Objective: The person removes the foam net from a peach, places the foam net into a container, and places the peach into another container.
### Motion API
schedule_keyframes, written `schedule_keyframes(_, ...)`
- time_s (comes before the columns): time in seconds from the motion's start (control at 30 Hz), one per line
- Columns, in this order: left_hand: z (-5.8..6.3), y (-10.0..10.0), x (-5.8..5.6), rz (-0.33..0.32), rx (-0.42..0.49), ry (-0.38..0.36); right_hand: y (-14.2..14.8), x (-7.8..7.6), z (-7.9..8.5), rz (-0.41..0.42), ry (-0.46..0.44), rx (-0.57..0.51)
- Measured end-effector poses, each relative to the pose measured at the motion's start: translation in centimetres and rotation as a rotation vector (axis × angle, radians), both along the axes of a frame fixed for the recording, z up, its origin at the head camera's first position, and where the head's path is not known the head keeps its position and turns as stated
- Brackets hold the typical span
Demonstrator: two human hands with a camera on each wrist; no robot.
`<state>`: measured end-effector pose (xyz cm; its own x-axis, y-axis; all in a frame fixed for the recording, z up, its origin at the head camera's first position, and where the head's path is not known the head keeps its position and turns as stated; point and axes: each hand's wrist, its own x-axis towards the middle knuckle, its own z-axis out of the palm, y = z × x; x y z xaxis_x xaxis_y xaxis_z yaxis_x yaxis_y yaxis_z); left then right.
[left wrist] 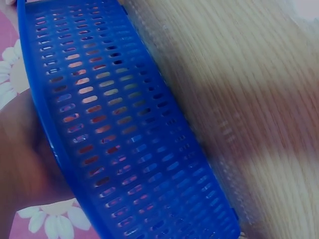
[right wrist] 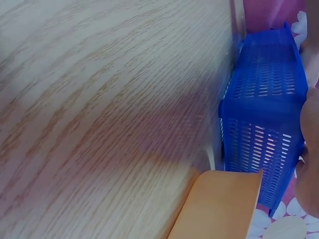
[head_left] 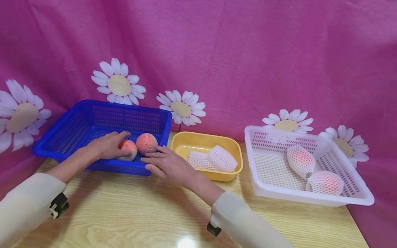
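Two pinkish-red peaches lie close together at the front right of the blue basket [head_left: 101, 165]. My left hand [head_left: 108, 146] reaches over the front rim and grips the nearer peach [head_left: 129, 148], with fingers behind it and thumb in front. The other peach [head_left: 146, 143] sits to its right. My right hand [head_left: 173, 165] is at the basket's front right corner, fingers extended over the rim close beside that second peach. In the left wrist view the basket wall [left wrist: 114, 114] hides most of the hand's work. The right wrist view shows only part of the right hand [right wrist: 310, 144] at the edge.
A yellow tub [head_left: 209, 137] holding white foam net sleeves [head_left: 223, 158] stands right of the blue basket. Farther right is a white basket [head_left: 306, 196] with two peaches in foam nets [head_left: 300, 161]. A pink flowered cloth [head_left: 226, 55] hangs behind the wooden table [head_left: 132, 217].
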<state>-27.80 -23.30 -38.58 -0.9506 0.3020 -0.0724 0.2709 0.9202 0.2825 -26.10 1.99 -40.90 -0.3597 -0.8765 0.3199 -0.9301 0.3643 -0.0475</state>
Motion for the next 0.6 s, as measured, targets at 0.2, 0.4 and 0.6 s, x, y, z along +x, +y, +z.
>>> schedule_keyframes(0.2, 1.1, 0.6, 0.2, 0.042, -0.017, 0.065, 0.0, 0.2, 0.0, -0.042, -0.023, -0.003)
schedule_keyframes(0.4, 1.7, 1.3, 0.2, 0.046, 0.009, 0.112, -0.1, 0.4, 0.3, -0.076, 0.029, 0.004)
schedule_keyframes(0.6, 1.8, 2.5, 0.4, 0.017, 0.024, 0.11, 0.3, 0.5, 1.1, -0.11, 0.114, 0.016)
